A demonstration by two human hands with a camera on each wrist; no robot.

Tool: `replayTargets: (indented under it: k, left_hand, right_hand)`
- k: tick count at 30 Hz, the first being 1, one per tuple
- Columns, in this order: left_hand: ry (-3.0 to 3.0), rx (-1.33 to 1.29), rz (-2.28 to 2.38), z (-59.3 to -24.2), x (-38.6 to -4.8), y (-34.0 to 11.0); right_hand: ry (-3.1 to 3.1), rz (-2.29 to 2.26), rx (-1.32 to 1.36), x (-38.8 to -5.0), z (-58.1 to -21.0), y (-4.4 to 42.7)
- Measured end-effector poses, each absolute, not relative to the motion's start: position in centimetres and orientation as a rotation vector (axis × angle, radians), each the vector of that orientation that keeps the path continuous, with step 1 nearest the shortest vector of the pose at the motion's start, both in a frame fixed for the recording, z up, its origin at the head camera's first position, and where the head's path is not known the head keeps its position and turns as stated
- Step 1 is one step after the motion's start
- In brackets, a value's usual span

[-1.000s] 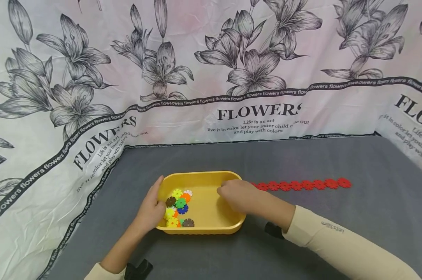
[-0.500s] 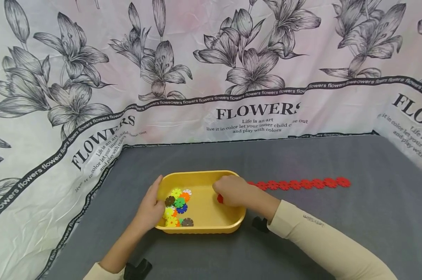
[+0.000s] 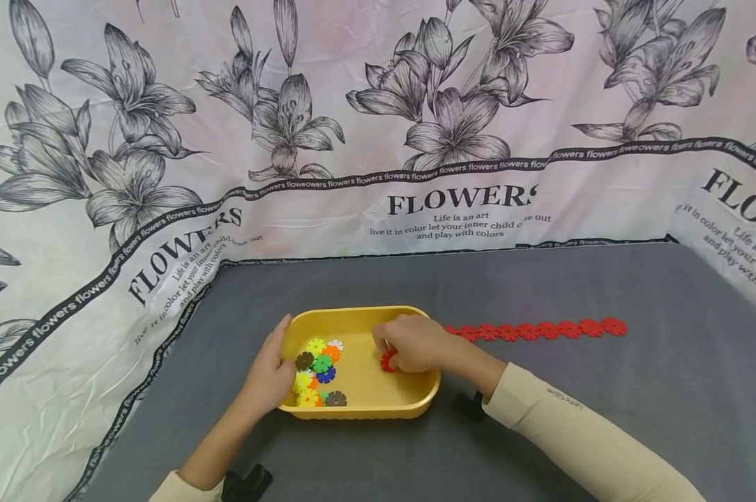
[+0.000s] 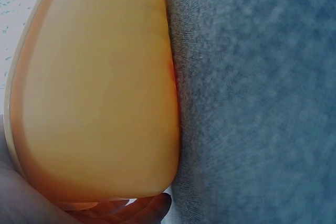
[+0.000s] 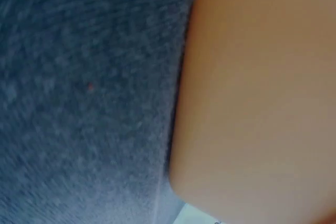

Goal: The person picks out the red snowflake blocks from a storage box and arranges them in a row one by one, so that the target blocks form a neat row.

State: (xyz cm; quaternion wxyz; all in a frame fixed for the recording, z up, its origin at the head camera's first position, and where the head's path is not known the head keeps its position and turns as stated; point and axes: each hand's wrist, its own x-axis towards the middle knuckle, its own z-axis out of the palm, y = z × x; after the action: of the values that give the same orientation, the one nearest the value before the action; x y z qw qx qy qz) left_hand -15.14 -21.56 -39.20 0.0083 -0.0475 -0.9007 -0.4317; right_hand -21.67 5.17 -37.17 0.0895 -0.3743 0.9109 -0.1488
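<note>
A yellow plastic tray (image 3: pixel 365 413) stands on the grey cloth. My left hand (image 3: pixel 270 373) grips its left end, the thumb over the rim; in the left wrist view, fingers (image 4: pixel 152 211) curl round the tray's outer wall (image 4: pixel 100 93). Inside the tray's right part, my right hand (image 3: pixel 416 343) pinches a red snowflake disc (image 3: pixel 387 361). Several snowflake discs (image 3: pixel 322 363) in yellow, green, orange, blue, brown and white lie at the left of the tray. The right wrist view holds only the tray's outer wall (image 5: pixel 252 103) and cloth; the right fingers are hidden there.
A row of several red snowflake discs (image 3: pixel 547 330) runs to the right behind the tray; my right hand and arm hide its left end. The grey cloth (image 3: pixel 541 279) spreads around the tray. A flower-printed curtain (image 3: pixel 466 125) rises behind and at both sides.
My right hand has shifted a little left inside the tray, and the red disc at its fingertips has come into view. My left hand keeps its place on the tray.
</note>
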Motion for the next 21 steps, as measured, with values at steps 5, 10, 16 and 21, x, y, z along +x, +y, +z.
replayTargets:
  k: [5, 10, 16, 21]
  left_hand:
    - [-2.81, -0.16, -1.338, -39.31, -15.18, -21.62]
    - [-2.805, -0.163, -1.33, -39.27, -15.16, -21.58]
    - [-2.801, -0.156, -1.338, -39.19, -15.12, -21.55]
    - [-2.803, -0.147, -1.348, -39.15, -15.1, -21.52]
  right_hand:
    - [2.658, -0.61, -1.2, -21.82, -37.09, 5.49]
    - [2.645, -0.639, -1.231, -21.99, -37.09, 5.62]
    - [2.644, -0.685, -1.286, -22.07, -37.26, 5.75]
    - [2.644, -0.745, -1.333, -22.21, -37.19, 5.83]
